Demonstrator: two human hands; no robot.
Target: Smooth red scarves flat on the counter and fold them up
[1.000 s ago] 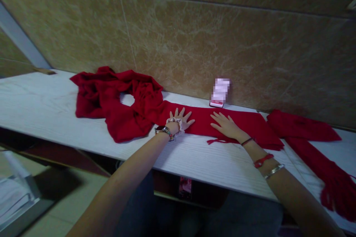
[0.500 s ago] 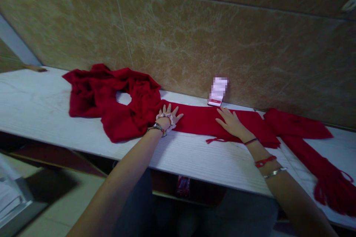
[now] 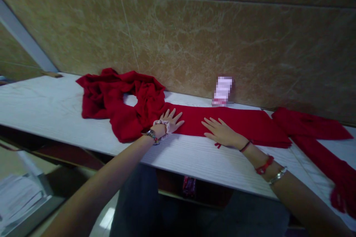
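Observation:
A long red scarf (image 3: 247,124) lies flat and folded into a strip along the white tabletop. My left hand (image 3: 170,121) rests on the strip's left part with its fingers spread, next to a bunched heap of red cloth (image 3: 124,113). Further right, my right hand (image 3: 221,132) lies flat across the strip near its front edge, fingers stretched out. A small red tassel (image 3: 217,145) sticks out below the right hand. At the right end, more red cloth (image 3: 314,124) crosses the table, with a piece running down to a blurred fringe (image 3: 343,194).
A phone-like upright object (image 3: 222,90), pixelated, leans against the brown tiled wall (image 3: 178,40). The white table (image 3: 36,98) has a shelf below with a small dark red packet (image 3: 189,186). Papers (image 3: 18,202) lie on a metal-edged stand at lower left.
My right hand has slid left and a little toward me over the folded scarf, now nearer my left hand. My left hand stays near the heap. The view has shifted slightly.

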